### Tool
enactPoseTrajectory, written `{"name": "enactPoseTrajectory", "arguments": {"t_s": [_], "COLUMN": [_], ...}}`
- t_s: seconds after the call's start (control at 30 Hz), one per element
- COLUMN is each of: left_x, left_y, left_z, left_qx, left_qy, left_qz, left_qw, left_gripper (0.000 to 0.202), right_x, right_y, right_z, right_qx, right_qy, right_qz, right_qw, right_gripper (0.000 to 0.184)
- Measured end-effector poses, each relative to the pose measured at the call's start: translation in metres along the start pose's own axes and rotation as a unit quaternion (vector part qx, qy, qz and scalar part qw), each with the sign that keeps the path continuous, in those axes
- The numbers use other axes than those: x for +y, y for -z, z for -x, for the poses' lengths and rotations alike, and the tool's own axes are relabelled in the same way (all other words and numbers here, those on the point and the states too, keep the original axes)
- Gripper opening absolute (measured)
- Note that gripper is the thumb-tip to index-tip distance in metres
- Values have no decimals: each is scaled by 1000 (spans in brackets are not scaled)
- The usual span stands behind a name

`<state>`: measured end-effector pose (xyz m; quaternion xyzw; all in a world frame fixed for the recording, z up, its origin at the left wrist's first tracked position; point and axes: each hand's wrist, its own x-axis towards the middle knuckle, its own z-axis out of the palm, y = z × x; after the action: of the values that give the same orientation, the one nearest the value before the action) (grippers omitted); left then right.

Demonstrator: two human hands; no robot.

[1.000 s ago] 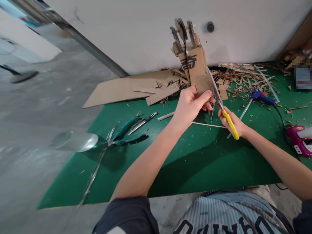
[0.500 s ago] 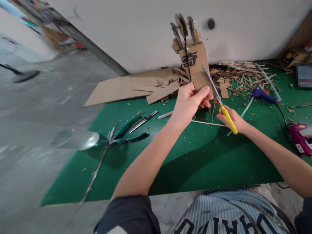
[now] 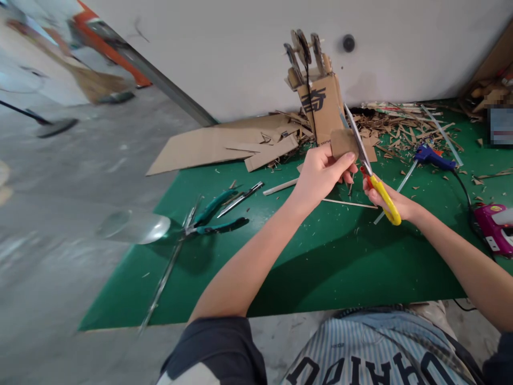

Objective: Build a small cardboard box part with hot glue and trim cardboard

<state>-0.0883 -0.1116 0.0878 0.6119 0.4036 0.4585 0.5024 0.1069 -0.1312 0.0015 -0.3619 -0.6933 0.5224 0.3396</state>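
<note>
Between thumb and fingers, my left hand [image 3: 326,170] pinches a small piece of brown cardboard [image 3: 343,143]. Yellow-handled scissors [image 3: 385,199] are gripped in my right hand [image 3: 395,200], blades pointing up and away at the right edge of that piece. I cannot tell whether the blades are cutting into it. Behind my hands stands a tall cardboard construction [image 3: 326,104] with a printed character and round discs at its top. Below my left hand a thin wooden stick [image 3: 348,203] lies on the table.
On the green table [image 3: 304,278] are pliers [image 3: 212,216], a utility knife [image 3: 240,199], a clear plastic cup [image 3: 154,227], a blue glue gun [image 3: 435,158] and a magenta device [image 3: 495,227]. Cardboard scraps [image 3: 395,131] pile along the wall, with flat cardboard [image 3: 200,144] at the left.
Both hands, with the cardboard piece and scissors, have shifted slightly right and down. The cardboard piece has turned in my left hand. The camera view has also moved a little.
</note>
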Motion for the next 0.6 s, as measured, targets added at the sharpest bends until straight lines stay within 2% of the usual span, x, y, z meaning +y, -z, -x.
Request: {"name": "enactPoseTrajectory", "arguments": {"t_s": [0.2,0.43,0.6], "left_x": [-3,-7,-4], "left_y": [2,3,3], "left_z": [-3,-6,-9], "left_qx": [3,3,46], "left_qy": [0,-2,12], "left_qz": [4,31,50], "left_qw": [1000,1000,998], "left_gripper": [22,24,21], "right_x": [10,10,19], "right_y": [-6,-11,-10], "right_z": [-9,-15,-11], "right_qx": [65,111,88], "right_qy": [-15,-13,1], "right_qz": [37,67,2], "right_qw": [997,992,996], "right_gripper": [61,62,57]}}
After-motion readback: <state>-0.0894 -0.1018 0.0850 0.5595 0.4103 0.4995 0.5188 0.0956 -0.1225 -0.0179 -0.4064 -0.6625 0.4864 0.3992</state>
